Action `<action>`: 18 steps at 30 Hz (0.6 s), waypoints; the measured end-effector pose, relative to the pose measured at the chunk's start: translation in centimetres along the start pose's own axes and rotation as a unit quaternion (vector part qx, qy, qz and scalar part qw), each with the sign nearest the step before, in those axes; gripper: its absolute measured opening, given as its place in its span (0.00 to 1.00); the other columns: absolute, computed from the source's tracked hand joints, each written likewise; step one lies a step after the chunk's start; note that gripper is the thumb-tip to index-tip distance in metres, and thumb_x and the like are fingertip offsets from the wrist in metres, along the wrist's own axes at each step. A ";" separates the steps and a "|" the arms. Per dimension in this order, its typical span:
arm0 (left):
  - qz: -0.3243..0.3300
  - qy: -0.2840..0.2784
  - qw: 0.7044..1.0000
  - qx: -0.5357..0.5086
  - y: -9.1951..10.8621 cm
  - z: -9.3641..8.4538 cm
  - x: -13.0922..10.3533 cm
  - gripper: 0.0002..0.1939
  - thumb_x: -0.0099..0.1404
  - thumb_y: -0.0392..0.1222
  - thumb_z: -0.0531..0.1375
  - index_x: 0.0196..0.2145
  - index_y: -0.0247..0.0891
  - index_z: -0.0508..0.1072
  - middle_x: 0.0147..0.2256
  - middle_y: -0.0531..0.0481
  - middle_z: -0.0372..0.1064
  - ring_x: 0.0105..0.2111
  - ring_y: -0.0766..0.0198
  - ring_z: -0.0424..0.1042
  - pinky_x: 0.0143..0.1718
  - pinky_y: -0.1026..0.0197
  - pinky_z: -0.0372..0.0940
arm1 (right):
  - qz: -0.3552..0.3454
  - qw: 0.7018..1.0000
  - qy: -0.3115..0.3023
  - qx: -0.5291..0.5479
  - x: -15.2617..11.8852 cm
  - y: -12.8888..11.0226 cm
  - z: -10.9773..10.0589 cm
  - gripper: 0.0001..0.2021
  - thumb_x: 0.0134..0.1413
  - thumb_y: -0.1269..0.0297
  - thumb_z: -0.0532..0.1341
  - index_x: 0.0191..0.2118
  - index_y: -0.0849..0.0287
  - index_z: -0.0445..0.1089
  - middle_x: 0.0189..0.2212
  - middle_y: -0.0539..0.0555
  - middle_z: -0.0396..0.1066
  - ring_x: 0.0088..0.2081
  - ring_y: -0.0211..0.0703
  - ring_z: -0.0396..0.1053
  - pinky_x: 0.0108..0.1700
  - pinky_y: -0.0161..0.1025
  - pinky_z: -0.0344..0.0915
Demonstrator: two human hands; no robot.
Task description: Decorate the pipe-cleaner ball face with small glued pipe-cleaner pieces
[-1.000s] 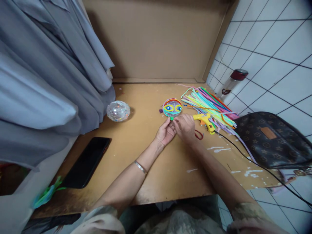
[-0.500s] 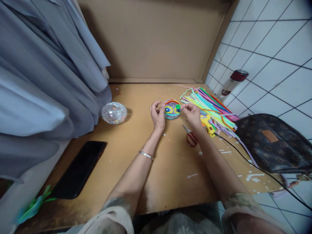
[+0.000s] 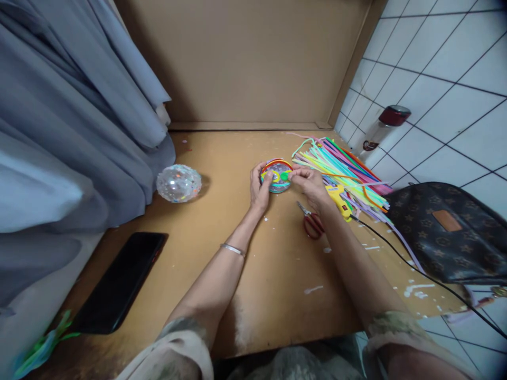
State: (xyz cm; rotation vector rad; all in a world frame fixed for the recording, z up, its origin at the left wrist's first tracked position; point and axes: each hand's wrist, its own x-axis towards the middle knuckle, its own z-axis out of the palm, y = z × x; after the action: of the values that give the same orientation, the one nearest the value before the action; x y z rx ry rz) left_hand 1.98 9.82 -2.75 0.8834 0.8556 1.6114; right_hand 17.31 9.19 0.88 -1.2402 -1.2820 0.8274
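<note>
A round clear ball [image 3: 279,186], decorated with red, yellow and turquoise pipe-cleaner strips, rests on the wooden table. My left hand [image 3: 260,191] grips its left side, the thumb lying over the front near a yellow ring. On the right, my right hand [image 3: 311,186] pinches a small green pipe-cleaner piece [image 3: 284,176] against the ball's face. Red-handled scissors [image 3: 312,225] lie beneath my right wrist. Just right of that hand are a yellow glue gun [image 3: 339,201] and a pile of colourful pipe cleaners [image 3: 340,163].
A second clear ball with coloured specks [image 3: 179,183] sits at the left, by a grey curtain [image 3: 79,105]. Nearer me lies a black phone [image 3: 121,282]. A brown patterned bag [image 3: 455,232], the glue gun's black cord [image 3: 400,258] and a red-lidded bottle [image 3: 382,132] occupy the right.
My left hand has closed more firmly on the decorated ball, its thumb now over the front. The green piece has shifted slightly left across the ball with my right fingers. The view has moved a little.
</note>
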 end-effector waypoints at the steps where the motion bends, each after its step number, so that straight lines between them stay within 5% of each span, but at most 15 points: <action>1: 0.023 0.004 1.000 0.010 0.0 0.0 -0.1 0.19 0.59 0.47 0.72 0.47 0.44 0.76 0.58 0.45 0.69 0.63 0.55 0.65 0.65 0.57 0.59 | -0.003 1.000 0.003 -0.003 0.0 0.1 0.1 0.04 0.40 0.62 0.70 0.25 0.56 0.78 0.43 0.55 0.79 0.50 0.50 0.74 0.54 0.47 0.69; 4: 0.064 0.009 0.998 0.022 0.0 0.1 -0.3 0.19 0.58 0.46 0.73 0.46 0.43 0.76 0.53 0.46 0.72 0.59 0.56 0.70 0.63 0.58 0.61 | -0.011 1.000 0.008 -0.006 0.1 0.3 0.2 0.03 0.40 0.63 0.71 0.25 0.55 0.79 0.43 0.56 0.79 0.54 0.51 0.73 0.59 0.50 0.67; 18: 0.062 -0.008 0.998 0.019 -0.3 -0.2 -0.4 0.27 0.52 0.43 0.76 0.49 0.44 0.74 0.54 0.46 0.72 0.58 0.56 0.71 0.62 0.59 0.63 | -0.013 0.999 0.037 -0.018 0.3 0.9 0.9 0.02 0.39 0.65 0.70 0.24 0.55 0.79 0.44 0.56 0.78 0.53 0.54 0.73 0.64 0.57 0.63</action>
State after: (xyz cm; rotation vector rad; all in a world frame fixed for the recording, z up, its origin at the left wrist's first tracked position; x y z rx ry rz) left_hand 2.02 9.45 -3.21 0.9905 0.8361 1.6981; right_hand 16.70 9.88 -0.06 -1.2679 -1.2554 0.7365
